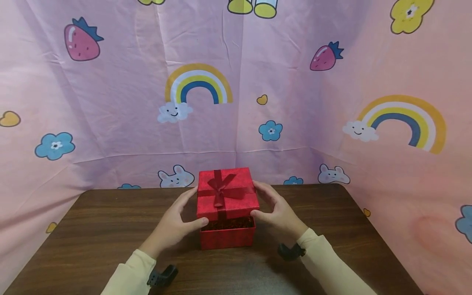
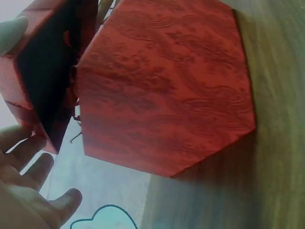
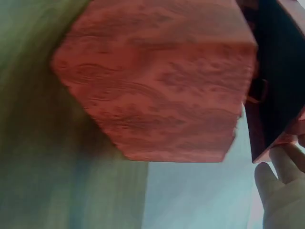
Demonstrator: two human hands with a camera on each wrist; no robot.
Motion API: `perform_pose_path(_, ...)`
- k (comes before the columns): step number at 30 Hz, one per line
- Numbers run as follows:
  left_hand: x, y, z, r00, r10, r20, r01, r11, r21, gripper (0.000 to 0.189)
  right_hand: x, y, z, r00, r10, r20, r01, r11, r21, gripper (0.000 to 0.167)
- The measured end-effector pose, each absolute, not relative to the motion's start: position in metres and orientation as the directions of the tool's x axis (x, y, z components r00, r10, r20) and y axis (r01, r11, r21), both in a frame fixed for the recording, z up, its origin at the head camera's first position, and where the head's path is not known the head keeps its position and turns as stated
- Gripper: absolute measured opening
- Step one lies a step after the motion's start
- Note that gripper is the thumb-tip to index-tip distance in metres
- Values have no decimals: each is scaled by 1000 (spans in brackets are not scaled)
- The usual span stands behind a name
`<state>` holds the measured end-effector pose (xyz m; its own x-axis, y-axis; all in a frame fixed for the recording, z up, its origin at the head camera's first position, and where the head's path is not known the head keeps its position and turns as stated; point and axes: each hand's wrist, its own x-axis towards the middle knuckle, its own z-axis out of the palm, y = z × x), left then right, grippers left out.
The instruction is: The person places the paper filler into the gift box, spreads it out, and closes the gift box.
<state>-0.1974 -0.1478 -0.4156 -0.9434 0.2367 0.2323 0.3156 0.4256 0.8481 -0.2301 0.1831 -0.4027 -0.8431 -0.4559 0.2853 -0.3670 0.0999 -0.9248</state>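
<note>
A red gift box lid (image 1: 241, 180) with a dark red ribbon bow (image 1: 220, 191) is held over a red box base (image 1: 228, 239) on the table. My left hand (image 1: 171, 227) grips the lid's left side, its thumb at the front corner. On the opposite side, my right hand (image 1: 280, 211) holds the lid, thumb also near the front. Dark shredded filler (image 1: 236, 223) shows in the gap at the front. Both wrist views show the lid's dark inside (image 2: 45, 67) apart from the patterned box wall (image 3: 167, 95). What lies deeper in the box is hidden.
The box stands on a dark brown wooden table (image 1: 121, 229). A pastel cloth (image 1: 121, 123) printed with rainbows, strawberries and flowers hangs behind and at the sides. Black wrist devices (image 1: 162, 276) sit on both cream sleeves (image 1: 129, 276).
</note>
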Motion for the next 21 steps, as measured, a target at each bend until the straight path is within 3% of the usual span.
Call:
perform_pose_path(4,-194,-148,-422,-947,231,222,303,427,852,93,-224,182,-413,-861,-440,255,-326,94,-941,79)
perform_pose_path(16,-190,-147,-442,-950,259,176,265,364,893,93,-222,188,-431,-814,-479,330,-452,163,-877,83)
perform_pose_path(21,-190,-146,-445,-946,269,181,272,358,893,93,-222,188,-435,-819,-480,315,-438,166,-883,85)
